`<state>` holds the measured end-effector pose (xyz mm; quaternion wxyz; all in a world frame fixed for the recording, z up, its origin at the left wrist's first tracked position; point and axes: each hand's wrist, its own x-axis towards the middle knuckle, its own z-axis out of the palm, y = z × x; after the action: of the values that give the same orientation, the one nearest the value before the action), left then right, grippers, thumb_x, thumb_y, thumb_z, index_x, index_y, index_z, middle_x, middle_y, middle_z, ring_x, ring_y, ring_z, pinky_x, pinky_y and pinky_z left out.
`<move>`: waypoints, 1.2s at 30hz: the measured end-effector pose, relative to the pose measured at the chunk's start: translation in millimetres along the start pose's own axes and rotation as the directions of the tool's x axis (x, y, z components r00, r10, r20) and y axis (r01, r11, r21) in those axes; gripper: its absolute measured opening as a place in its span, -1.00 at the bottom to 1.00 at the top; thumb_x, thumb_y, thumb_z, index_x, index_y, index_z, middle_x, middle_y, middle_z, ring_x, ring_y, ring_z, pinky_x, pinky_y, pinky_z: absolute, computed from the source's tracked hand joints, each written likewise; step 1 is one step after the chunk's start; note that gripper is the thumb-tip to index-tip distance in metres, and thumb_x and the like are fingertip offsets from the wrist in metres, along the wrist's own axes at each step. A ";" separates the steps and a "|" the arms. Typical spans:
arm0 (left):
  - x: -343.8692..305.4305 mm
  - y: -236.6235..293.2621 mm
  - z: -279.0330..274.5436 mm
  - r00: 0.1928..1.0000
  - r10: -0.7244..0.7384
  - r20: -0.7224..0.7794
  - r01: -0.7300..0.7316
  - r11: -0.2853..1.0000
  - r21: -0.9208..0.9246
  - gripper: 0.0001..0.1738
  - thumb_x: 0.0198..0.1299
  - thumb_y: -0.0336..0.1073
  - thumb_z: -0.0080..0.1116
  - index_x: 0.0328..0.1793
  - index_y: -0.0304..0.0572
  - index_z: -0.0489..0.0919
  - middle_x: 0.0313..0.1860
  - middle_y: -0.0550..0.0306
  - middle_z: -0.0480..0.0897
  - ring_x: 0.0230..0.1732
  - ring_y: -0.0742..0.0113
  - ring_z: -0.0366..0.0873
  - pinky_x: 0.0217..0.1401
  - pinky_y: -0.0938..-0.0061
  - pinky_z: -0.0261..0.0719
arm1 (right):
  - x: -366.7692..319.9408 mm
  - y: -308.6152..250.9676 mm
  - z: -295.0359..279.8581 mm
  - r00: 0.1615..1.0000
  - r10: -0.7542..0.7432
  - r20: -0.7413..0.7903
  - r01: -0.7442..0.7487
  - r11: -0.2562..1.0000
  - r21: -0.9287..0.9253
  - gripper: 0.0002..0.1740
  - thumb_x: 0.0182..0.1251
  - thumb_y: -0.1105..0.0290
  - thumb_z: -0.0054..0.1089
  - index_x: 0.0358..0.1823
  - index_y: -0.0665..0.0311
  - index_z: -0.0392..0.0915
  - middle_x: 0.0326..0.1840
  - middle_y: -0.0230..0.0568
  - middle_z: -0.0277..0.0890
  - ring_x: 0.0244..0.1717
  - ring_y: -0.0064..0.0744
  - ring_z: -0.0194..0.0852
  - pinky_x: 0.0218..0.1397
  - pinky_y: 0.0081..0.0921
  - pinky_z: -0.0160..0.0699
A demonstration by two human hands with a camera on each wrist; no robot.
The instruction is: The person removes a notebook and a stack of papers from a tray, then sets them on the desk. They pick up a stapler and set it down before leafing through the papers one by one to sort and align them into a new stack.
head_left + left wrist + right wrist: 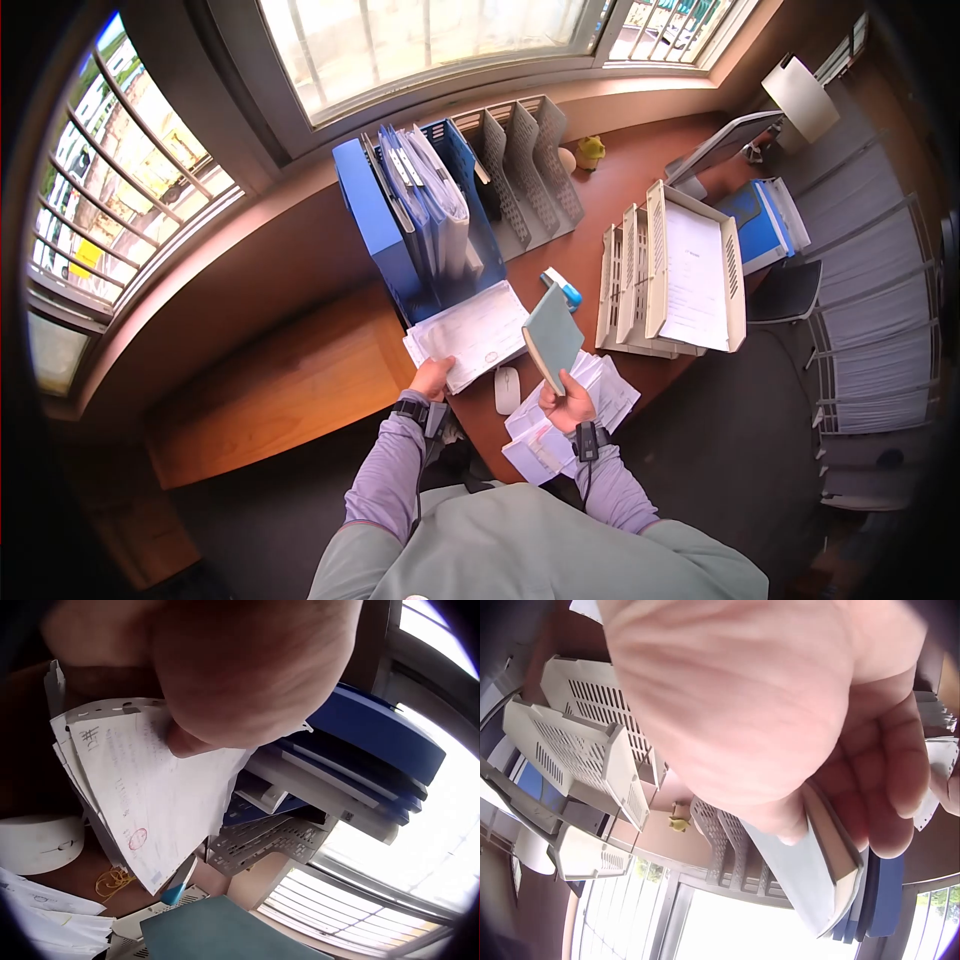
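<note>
My left hand grips the near left edge of a stack of white papers, its thumb lying on top. In the left wrist view the top sheet shows handwriting, a red round stamp and punched holes along its edge. My right hand holds a teal notebook by its lower end, tilted up above the desk. The right wrist view shows the notebook between thumb and fingers, its page edges facing the camera. Below the right hand lies a spread of loose papers.
A white mouse sits between the hands. Behind stands a blue file holder full of folders, beside a grey divider rack. Stacked cream trays occupy the right side. A blue-and-white object lies past the notebook.
</note>
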<state>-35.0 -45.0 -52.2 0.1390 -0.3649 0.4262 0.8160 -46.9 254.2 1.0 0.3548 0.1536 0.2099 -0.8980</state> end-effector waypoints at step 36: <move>-17.1 18.3 -17.9 0.978 0.151 -0.140 -0.071 0.884 0.463 -0.73 0.36 -0.37 -0.08 -0.08 -0.54 0.48 -0.36 -0.17 0.64 -0.51 0.07 0.70 -0.52 0.30 0.73 | 80.0 92.3 36.1 0.884 -0.009 -0.467 -0.299 0.757 -0.581 -0.74 0.49 0.18 0.12 -0.05 0.22 0.44 -0.23 -0.27 0.57 -0.35 -0.48 0.59 -0.36 -0.56 0.58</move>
<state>-24.4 -68.8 -35.7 0.1361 -0.3663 0.6360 0.6655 -42.8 129.9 -26.5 0.3985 0.2400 0.5638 -0.6825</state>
